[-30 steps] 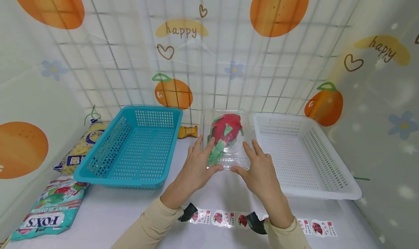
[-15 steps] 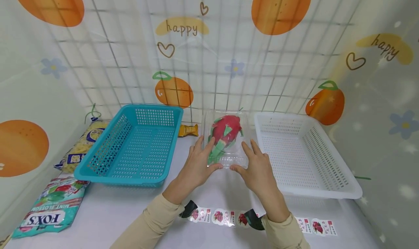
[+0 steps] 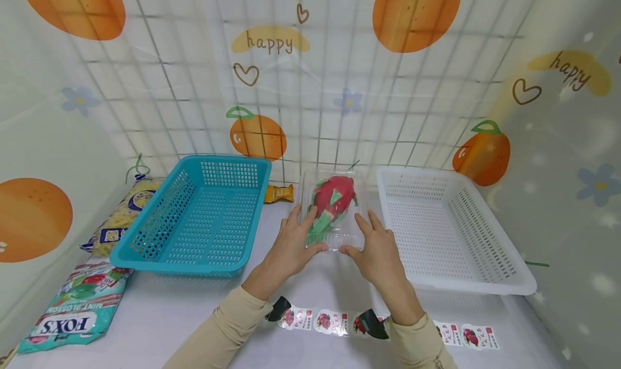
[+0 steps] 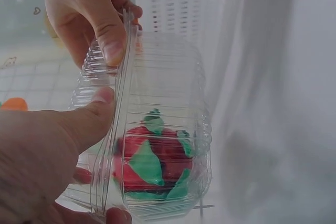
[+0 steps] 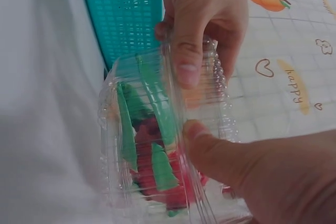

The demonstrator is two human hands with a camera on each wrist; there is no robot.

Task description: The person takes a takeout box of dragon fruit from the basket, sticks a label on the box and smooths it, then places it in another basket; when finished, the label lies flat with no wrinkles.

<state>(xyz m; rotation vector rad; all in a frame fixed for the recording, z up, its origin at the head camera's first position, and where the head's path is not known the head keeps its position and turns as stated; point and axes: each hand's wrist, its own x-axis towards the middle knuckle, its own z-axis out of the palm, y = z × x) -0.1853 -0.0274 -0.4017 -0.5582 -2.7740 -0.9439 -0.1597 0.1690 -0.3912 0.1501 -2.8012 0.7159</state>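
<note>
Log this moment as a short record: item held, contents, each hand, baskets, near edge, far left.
Item held: clear plastic container; latched or not, cannot tell
Contents: red-and-green dragon fruit
Left hand: grips the container's left side
Right hand: grips its right side
Baskets: teal basket left of the container, white basket right
Near edge: sticker strip, partly hidden
Far left: Fox's bag, yellow bag behind it
</note>
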